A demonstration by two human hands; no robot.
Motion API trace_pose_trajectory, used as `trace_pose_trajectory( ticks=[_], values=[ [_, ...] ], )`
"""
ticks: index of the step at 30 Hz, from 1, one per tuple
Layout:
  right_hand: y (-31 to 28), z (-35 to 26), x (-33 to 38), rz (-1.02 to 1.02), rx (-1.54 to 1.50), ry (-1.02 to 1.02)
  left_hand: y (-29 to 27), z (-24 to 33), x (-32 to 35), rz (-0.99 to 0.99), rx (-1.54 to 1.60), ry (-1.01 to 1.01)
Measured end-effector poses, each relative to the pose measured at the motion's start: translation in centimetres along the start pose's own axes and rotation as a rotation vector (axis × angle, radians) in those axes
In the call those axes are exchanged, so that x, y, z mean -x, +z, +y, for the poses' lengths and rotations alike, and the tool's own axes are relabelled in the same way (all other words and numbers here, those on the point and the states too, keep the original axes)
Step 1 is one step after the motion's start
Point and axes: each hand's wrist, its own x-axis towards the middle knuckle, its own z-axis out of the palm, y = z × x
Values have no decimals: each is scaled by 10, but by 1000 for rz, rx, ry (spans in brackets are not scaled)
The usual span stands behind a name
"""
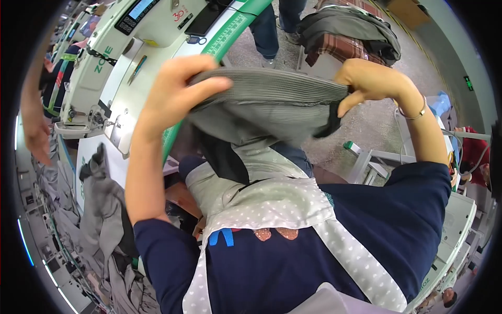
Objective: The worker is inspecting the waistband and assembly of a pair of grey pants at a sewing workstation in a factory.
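A grey garment [266,112] with a ribbed, striped upper edge hangs stretched between my two hands, above my lap. My left hand [180,86] is closed on its left end, with the thumb lying along the ribbed band. At the right end, the fingers of my right hand [366,81] pinch the fabric beside a black edge piece [330,123]. A black panel [225,157] of cloth dangles below on the left. How the far layers fold is hidden.
A white sewing machine [107,68] stands left on a table with a green ruled edge [238,26]. Thread snips [137,69] lie there. Grey garments [102,209] pile at left, near another person's arm [34,115]. More clothing [350,34] sits ahead; a metal frame [366,159] stands right.
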Motion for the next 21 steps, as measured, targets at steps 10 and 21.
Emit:
trace_pose_trajectory(
  ticks=[10, 21],
  values=[
    [-9, 54, 18, 550, 189, -140, -36, -5, 71, 35, -237, -158],
    [-12, -11, 28, 584, 595, -125, 2, 25, 85, -172, -625, 221]
  ],
)
